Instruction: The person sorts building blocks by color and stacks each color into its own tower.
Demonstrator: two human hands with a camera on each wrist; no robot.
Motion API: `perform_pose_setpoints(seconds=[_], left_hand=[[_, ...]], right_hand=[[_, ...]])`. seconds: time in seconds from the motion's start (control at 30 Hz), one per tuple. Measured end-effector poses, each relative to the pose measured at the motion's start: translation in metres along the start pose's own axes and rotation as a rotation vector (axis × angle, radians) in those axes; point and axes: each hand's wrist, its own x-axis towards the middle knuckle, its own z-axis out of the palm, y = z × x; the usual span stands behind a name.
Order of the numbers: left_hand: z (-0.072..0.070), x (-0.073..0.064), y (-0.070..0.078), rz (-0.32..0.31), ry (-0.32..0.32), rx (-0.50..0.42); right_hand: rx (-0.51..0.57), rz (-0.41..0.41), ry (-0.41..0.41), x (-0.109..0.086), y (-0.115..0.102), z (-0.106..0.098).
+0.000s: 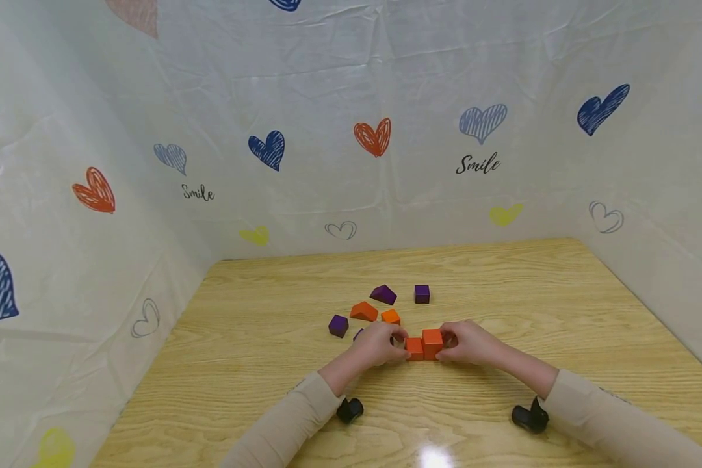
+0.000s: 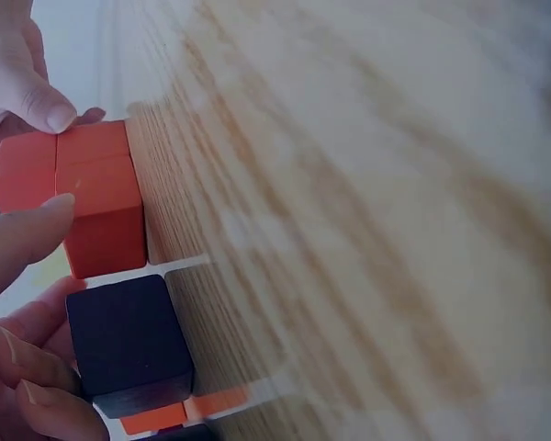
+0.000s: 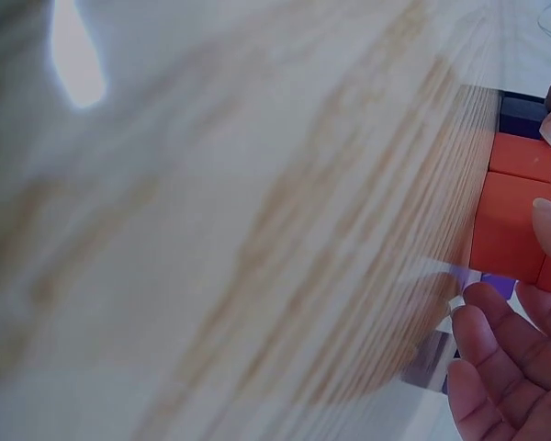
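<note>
Three red-orange blocks stand together on the table in the head view. A single block (image 1: pixel 414 350) is on the left, and beside it is a stack of two, its upper block (image 1: pixel 432 337) on top. My left hand (image 1: pixel 379 344) pinches the single block, its thumb (image 2: pixel 46 225) across a near edge. From the other side my right hand (image 1: pixel 470 342) grips the stack, with the thumb on the near face and fingers behind. In the left wrist view a dark purple block (image 2: pixel 129 335) sits by the curled left fingers. The hands partly cover the blocks.
Beyond the left hand lie an orange cube (image 1: pixel 390 316), an orange wedge-like block (image 1: pixel 364 311), a purple one (image 1: pixel 383 294) and purple cubes (image 1: pixel 338 325) (image 1: pixel 422 294). Another purple block is mostly hidden by the left hand. A heart-printed sheet (image 1: pixel 339 188) surrounds the wooden table (image 1: pixel 257 364).
</note>
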Motion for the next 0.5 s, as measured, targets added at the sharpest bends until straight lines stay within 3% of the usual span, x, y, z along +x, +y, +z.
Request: perform_pose_setpoints(seconds=[0.13, 0.23, 0.33, 0.5], left_hand=[[-0.009, -0.001, 0.0, 0.019, 0.028, -0.047], [-0.021, 0.001, 0.0, 0.033, 0.11, -0.07], [-0.032, 0.005, 0.0, 0.005, 0.174, -0.02], [-0.037, 0.014, -0.002, -0.072, 0.124, 0.113]], right_hand=[[0.015, -0.017, -0.004, 0.0, 0.0, 0.0], [0.024, -0.026, -0.006, 0.0, 0.0, -0.001], [0.025, -0.028, -0.005, 0.0, 0.0, -0.001], [0.011, -0.026, -0.004, 0.0, -0.001, -0.002]])
